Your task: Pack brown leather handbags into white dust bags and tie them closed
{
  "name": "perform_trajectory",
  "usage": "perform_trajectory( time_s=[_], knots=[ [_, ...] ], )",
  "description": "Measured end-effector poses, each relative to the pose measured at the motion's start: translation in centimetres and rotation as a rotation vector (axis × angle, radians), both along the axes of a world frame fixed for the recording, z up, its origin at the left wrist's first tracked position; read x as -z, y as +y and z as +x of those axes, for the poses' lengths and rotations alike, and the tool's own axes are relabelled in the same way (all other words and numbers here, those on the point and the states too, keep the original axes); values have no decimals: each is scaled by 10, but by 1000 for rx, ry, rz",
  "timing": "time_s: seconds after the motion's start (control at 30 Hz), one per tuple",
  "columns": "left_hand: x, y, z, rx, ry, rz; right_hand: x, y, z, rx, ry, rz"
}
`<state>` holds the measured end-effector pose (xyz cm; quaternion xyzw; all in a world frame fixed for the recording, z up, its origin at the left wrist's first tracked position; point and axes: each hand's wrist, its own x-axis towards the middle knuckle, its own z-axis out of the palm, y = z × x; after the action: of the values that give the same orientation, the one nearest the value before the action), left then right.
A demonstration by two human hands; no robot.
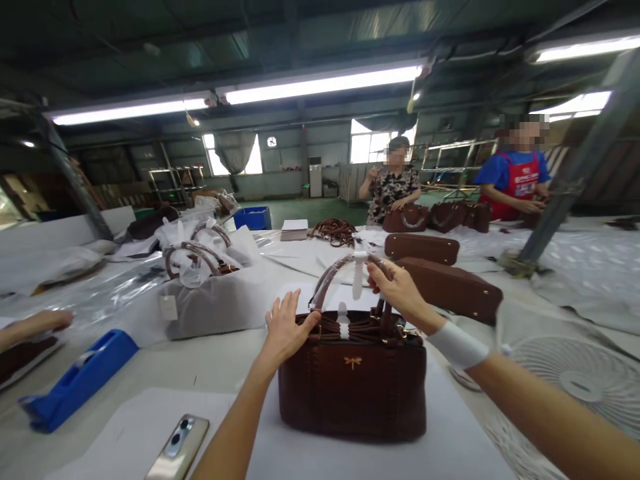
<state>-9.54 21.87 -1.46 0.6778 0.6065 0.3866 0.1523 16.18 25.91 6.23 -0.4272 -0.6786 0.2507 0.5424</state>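
Observation:
A dark brown handbag [353, 393] with a gold dragonfly ornament stands upright in front of me on white paper. My left hand [287, 327] is open, its fingers stretched out beside the bag's top left corner and its thumb resting on the rim. Above the bag's right side, my right hand [397, 288] is closed on the raised handle [327, 280], which has clear wrap and a white strip around it. The right fingertips are partly hidden behind the handle. White padding shows in the middle of the bag's gathered top.
A blue tape dispenser [83, 380] and a phone [179, 448] lie at left, before a wrapped bag [210, 307]. Brown bags [453, 287] lie behind right, near a white fan [577, 383]. Another person's hand [37, 327] is at far left; two people stand across the table.

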Motion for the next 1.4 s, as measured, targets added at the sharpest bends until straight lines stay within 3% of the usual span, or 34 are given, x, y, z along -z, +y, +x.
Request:
perform_trajectory(
  time_s=[0.07,0.13,0.27,0.33,0.43,0.53,0.6,0.7,0.8,0.93,1.13,1.4],
  knots=[
    [-11,9,6,-10,123,-35,5,6,5,-13,-37,-33],
    [-15,13,7,57,189,-99,10,10,16,-10,-57,-52],
    [-7,14,4,217,167,-222,38,4,55,66,-27,-90],
    [-1,14,2,209,179,-239,66,-11,78,161,30,-142],
    [4,12,3,187,186,-249,125,-48,92,282,148,-272],
    [6,7,7,184,210,-258,181,-84,75,314,235,-275],
    [8,5,7,180,251,-257,204,-97,56,400,235,-200],
    [12,6,4,191,261,-254,216,-102,42,466,161,-175],
    [16,11,0,198,228,-270,216,-103,53,486,3,-177],
    [20,14,-1,193,210,-274,224,-101,97,567,-291,-209],
    [16,7,7,202,148,-273,254,-75,171,772,-659,-281],
    [14,11,14,221,87,-289,304,-53,208,903,-855,-292]
  ],
)
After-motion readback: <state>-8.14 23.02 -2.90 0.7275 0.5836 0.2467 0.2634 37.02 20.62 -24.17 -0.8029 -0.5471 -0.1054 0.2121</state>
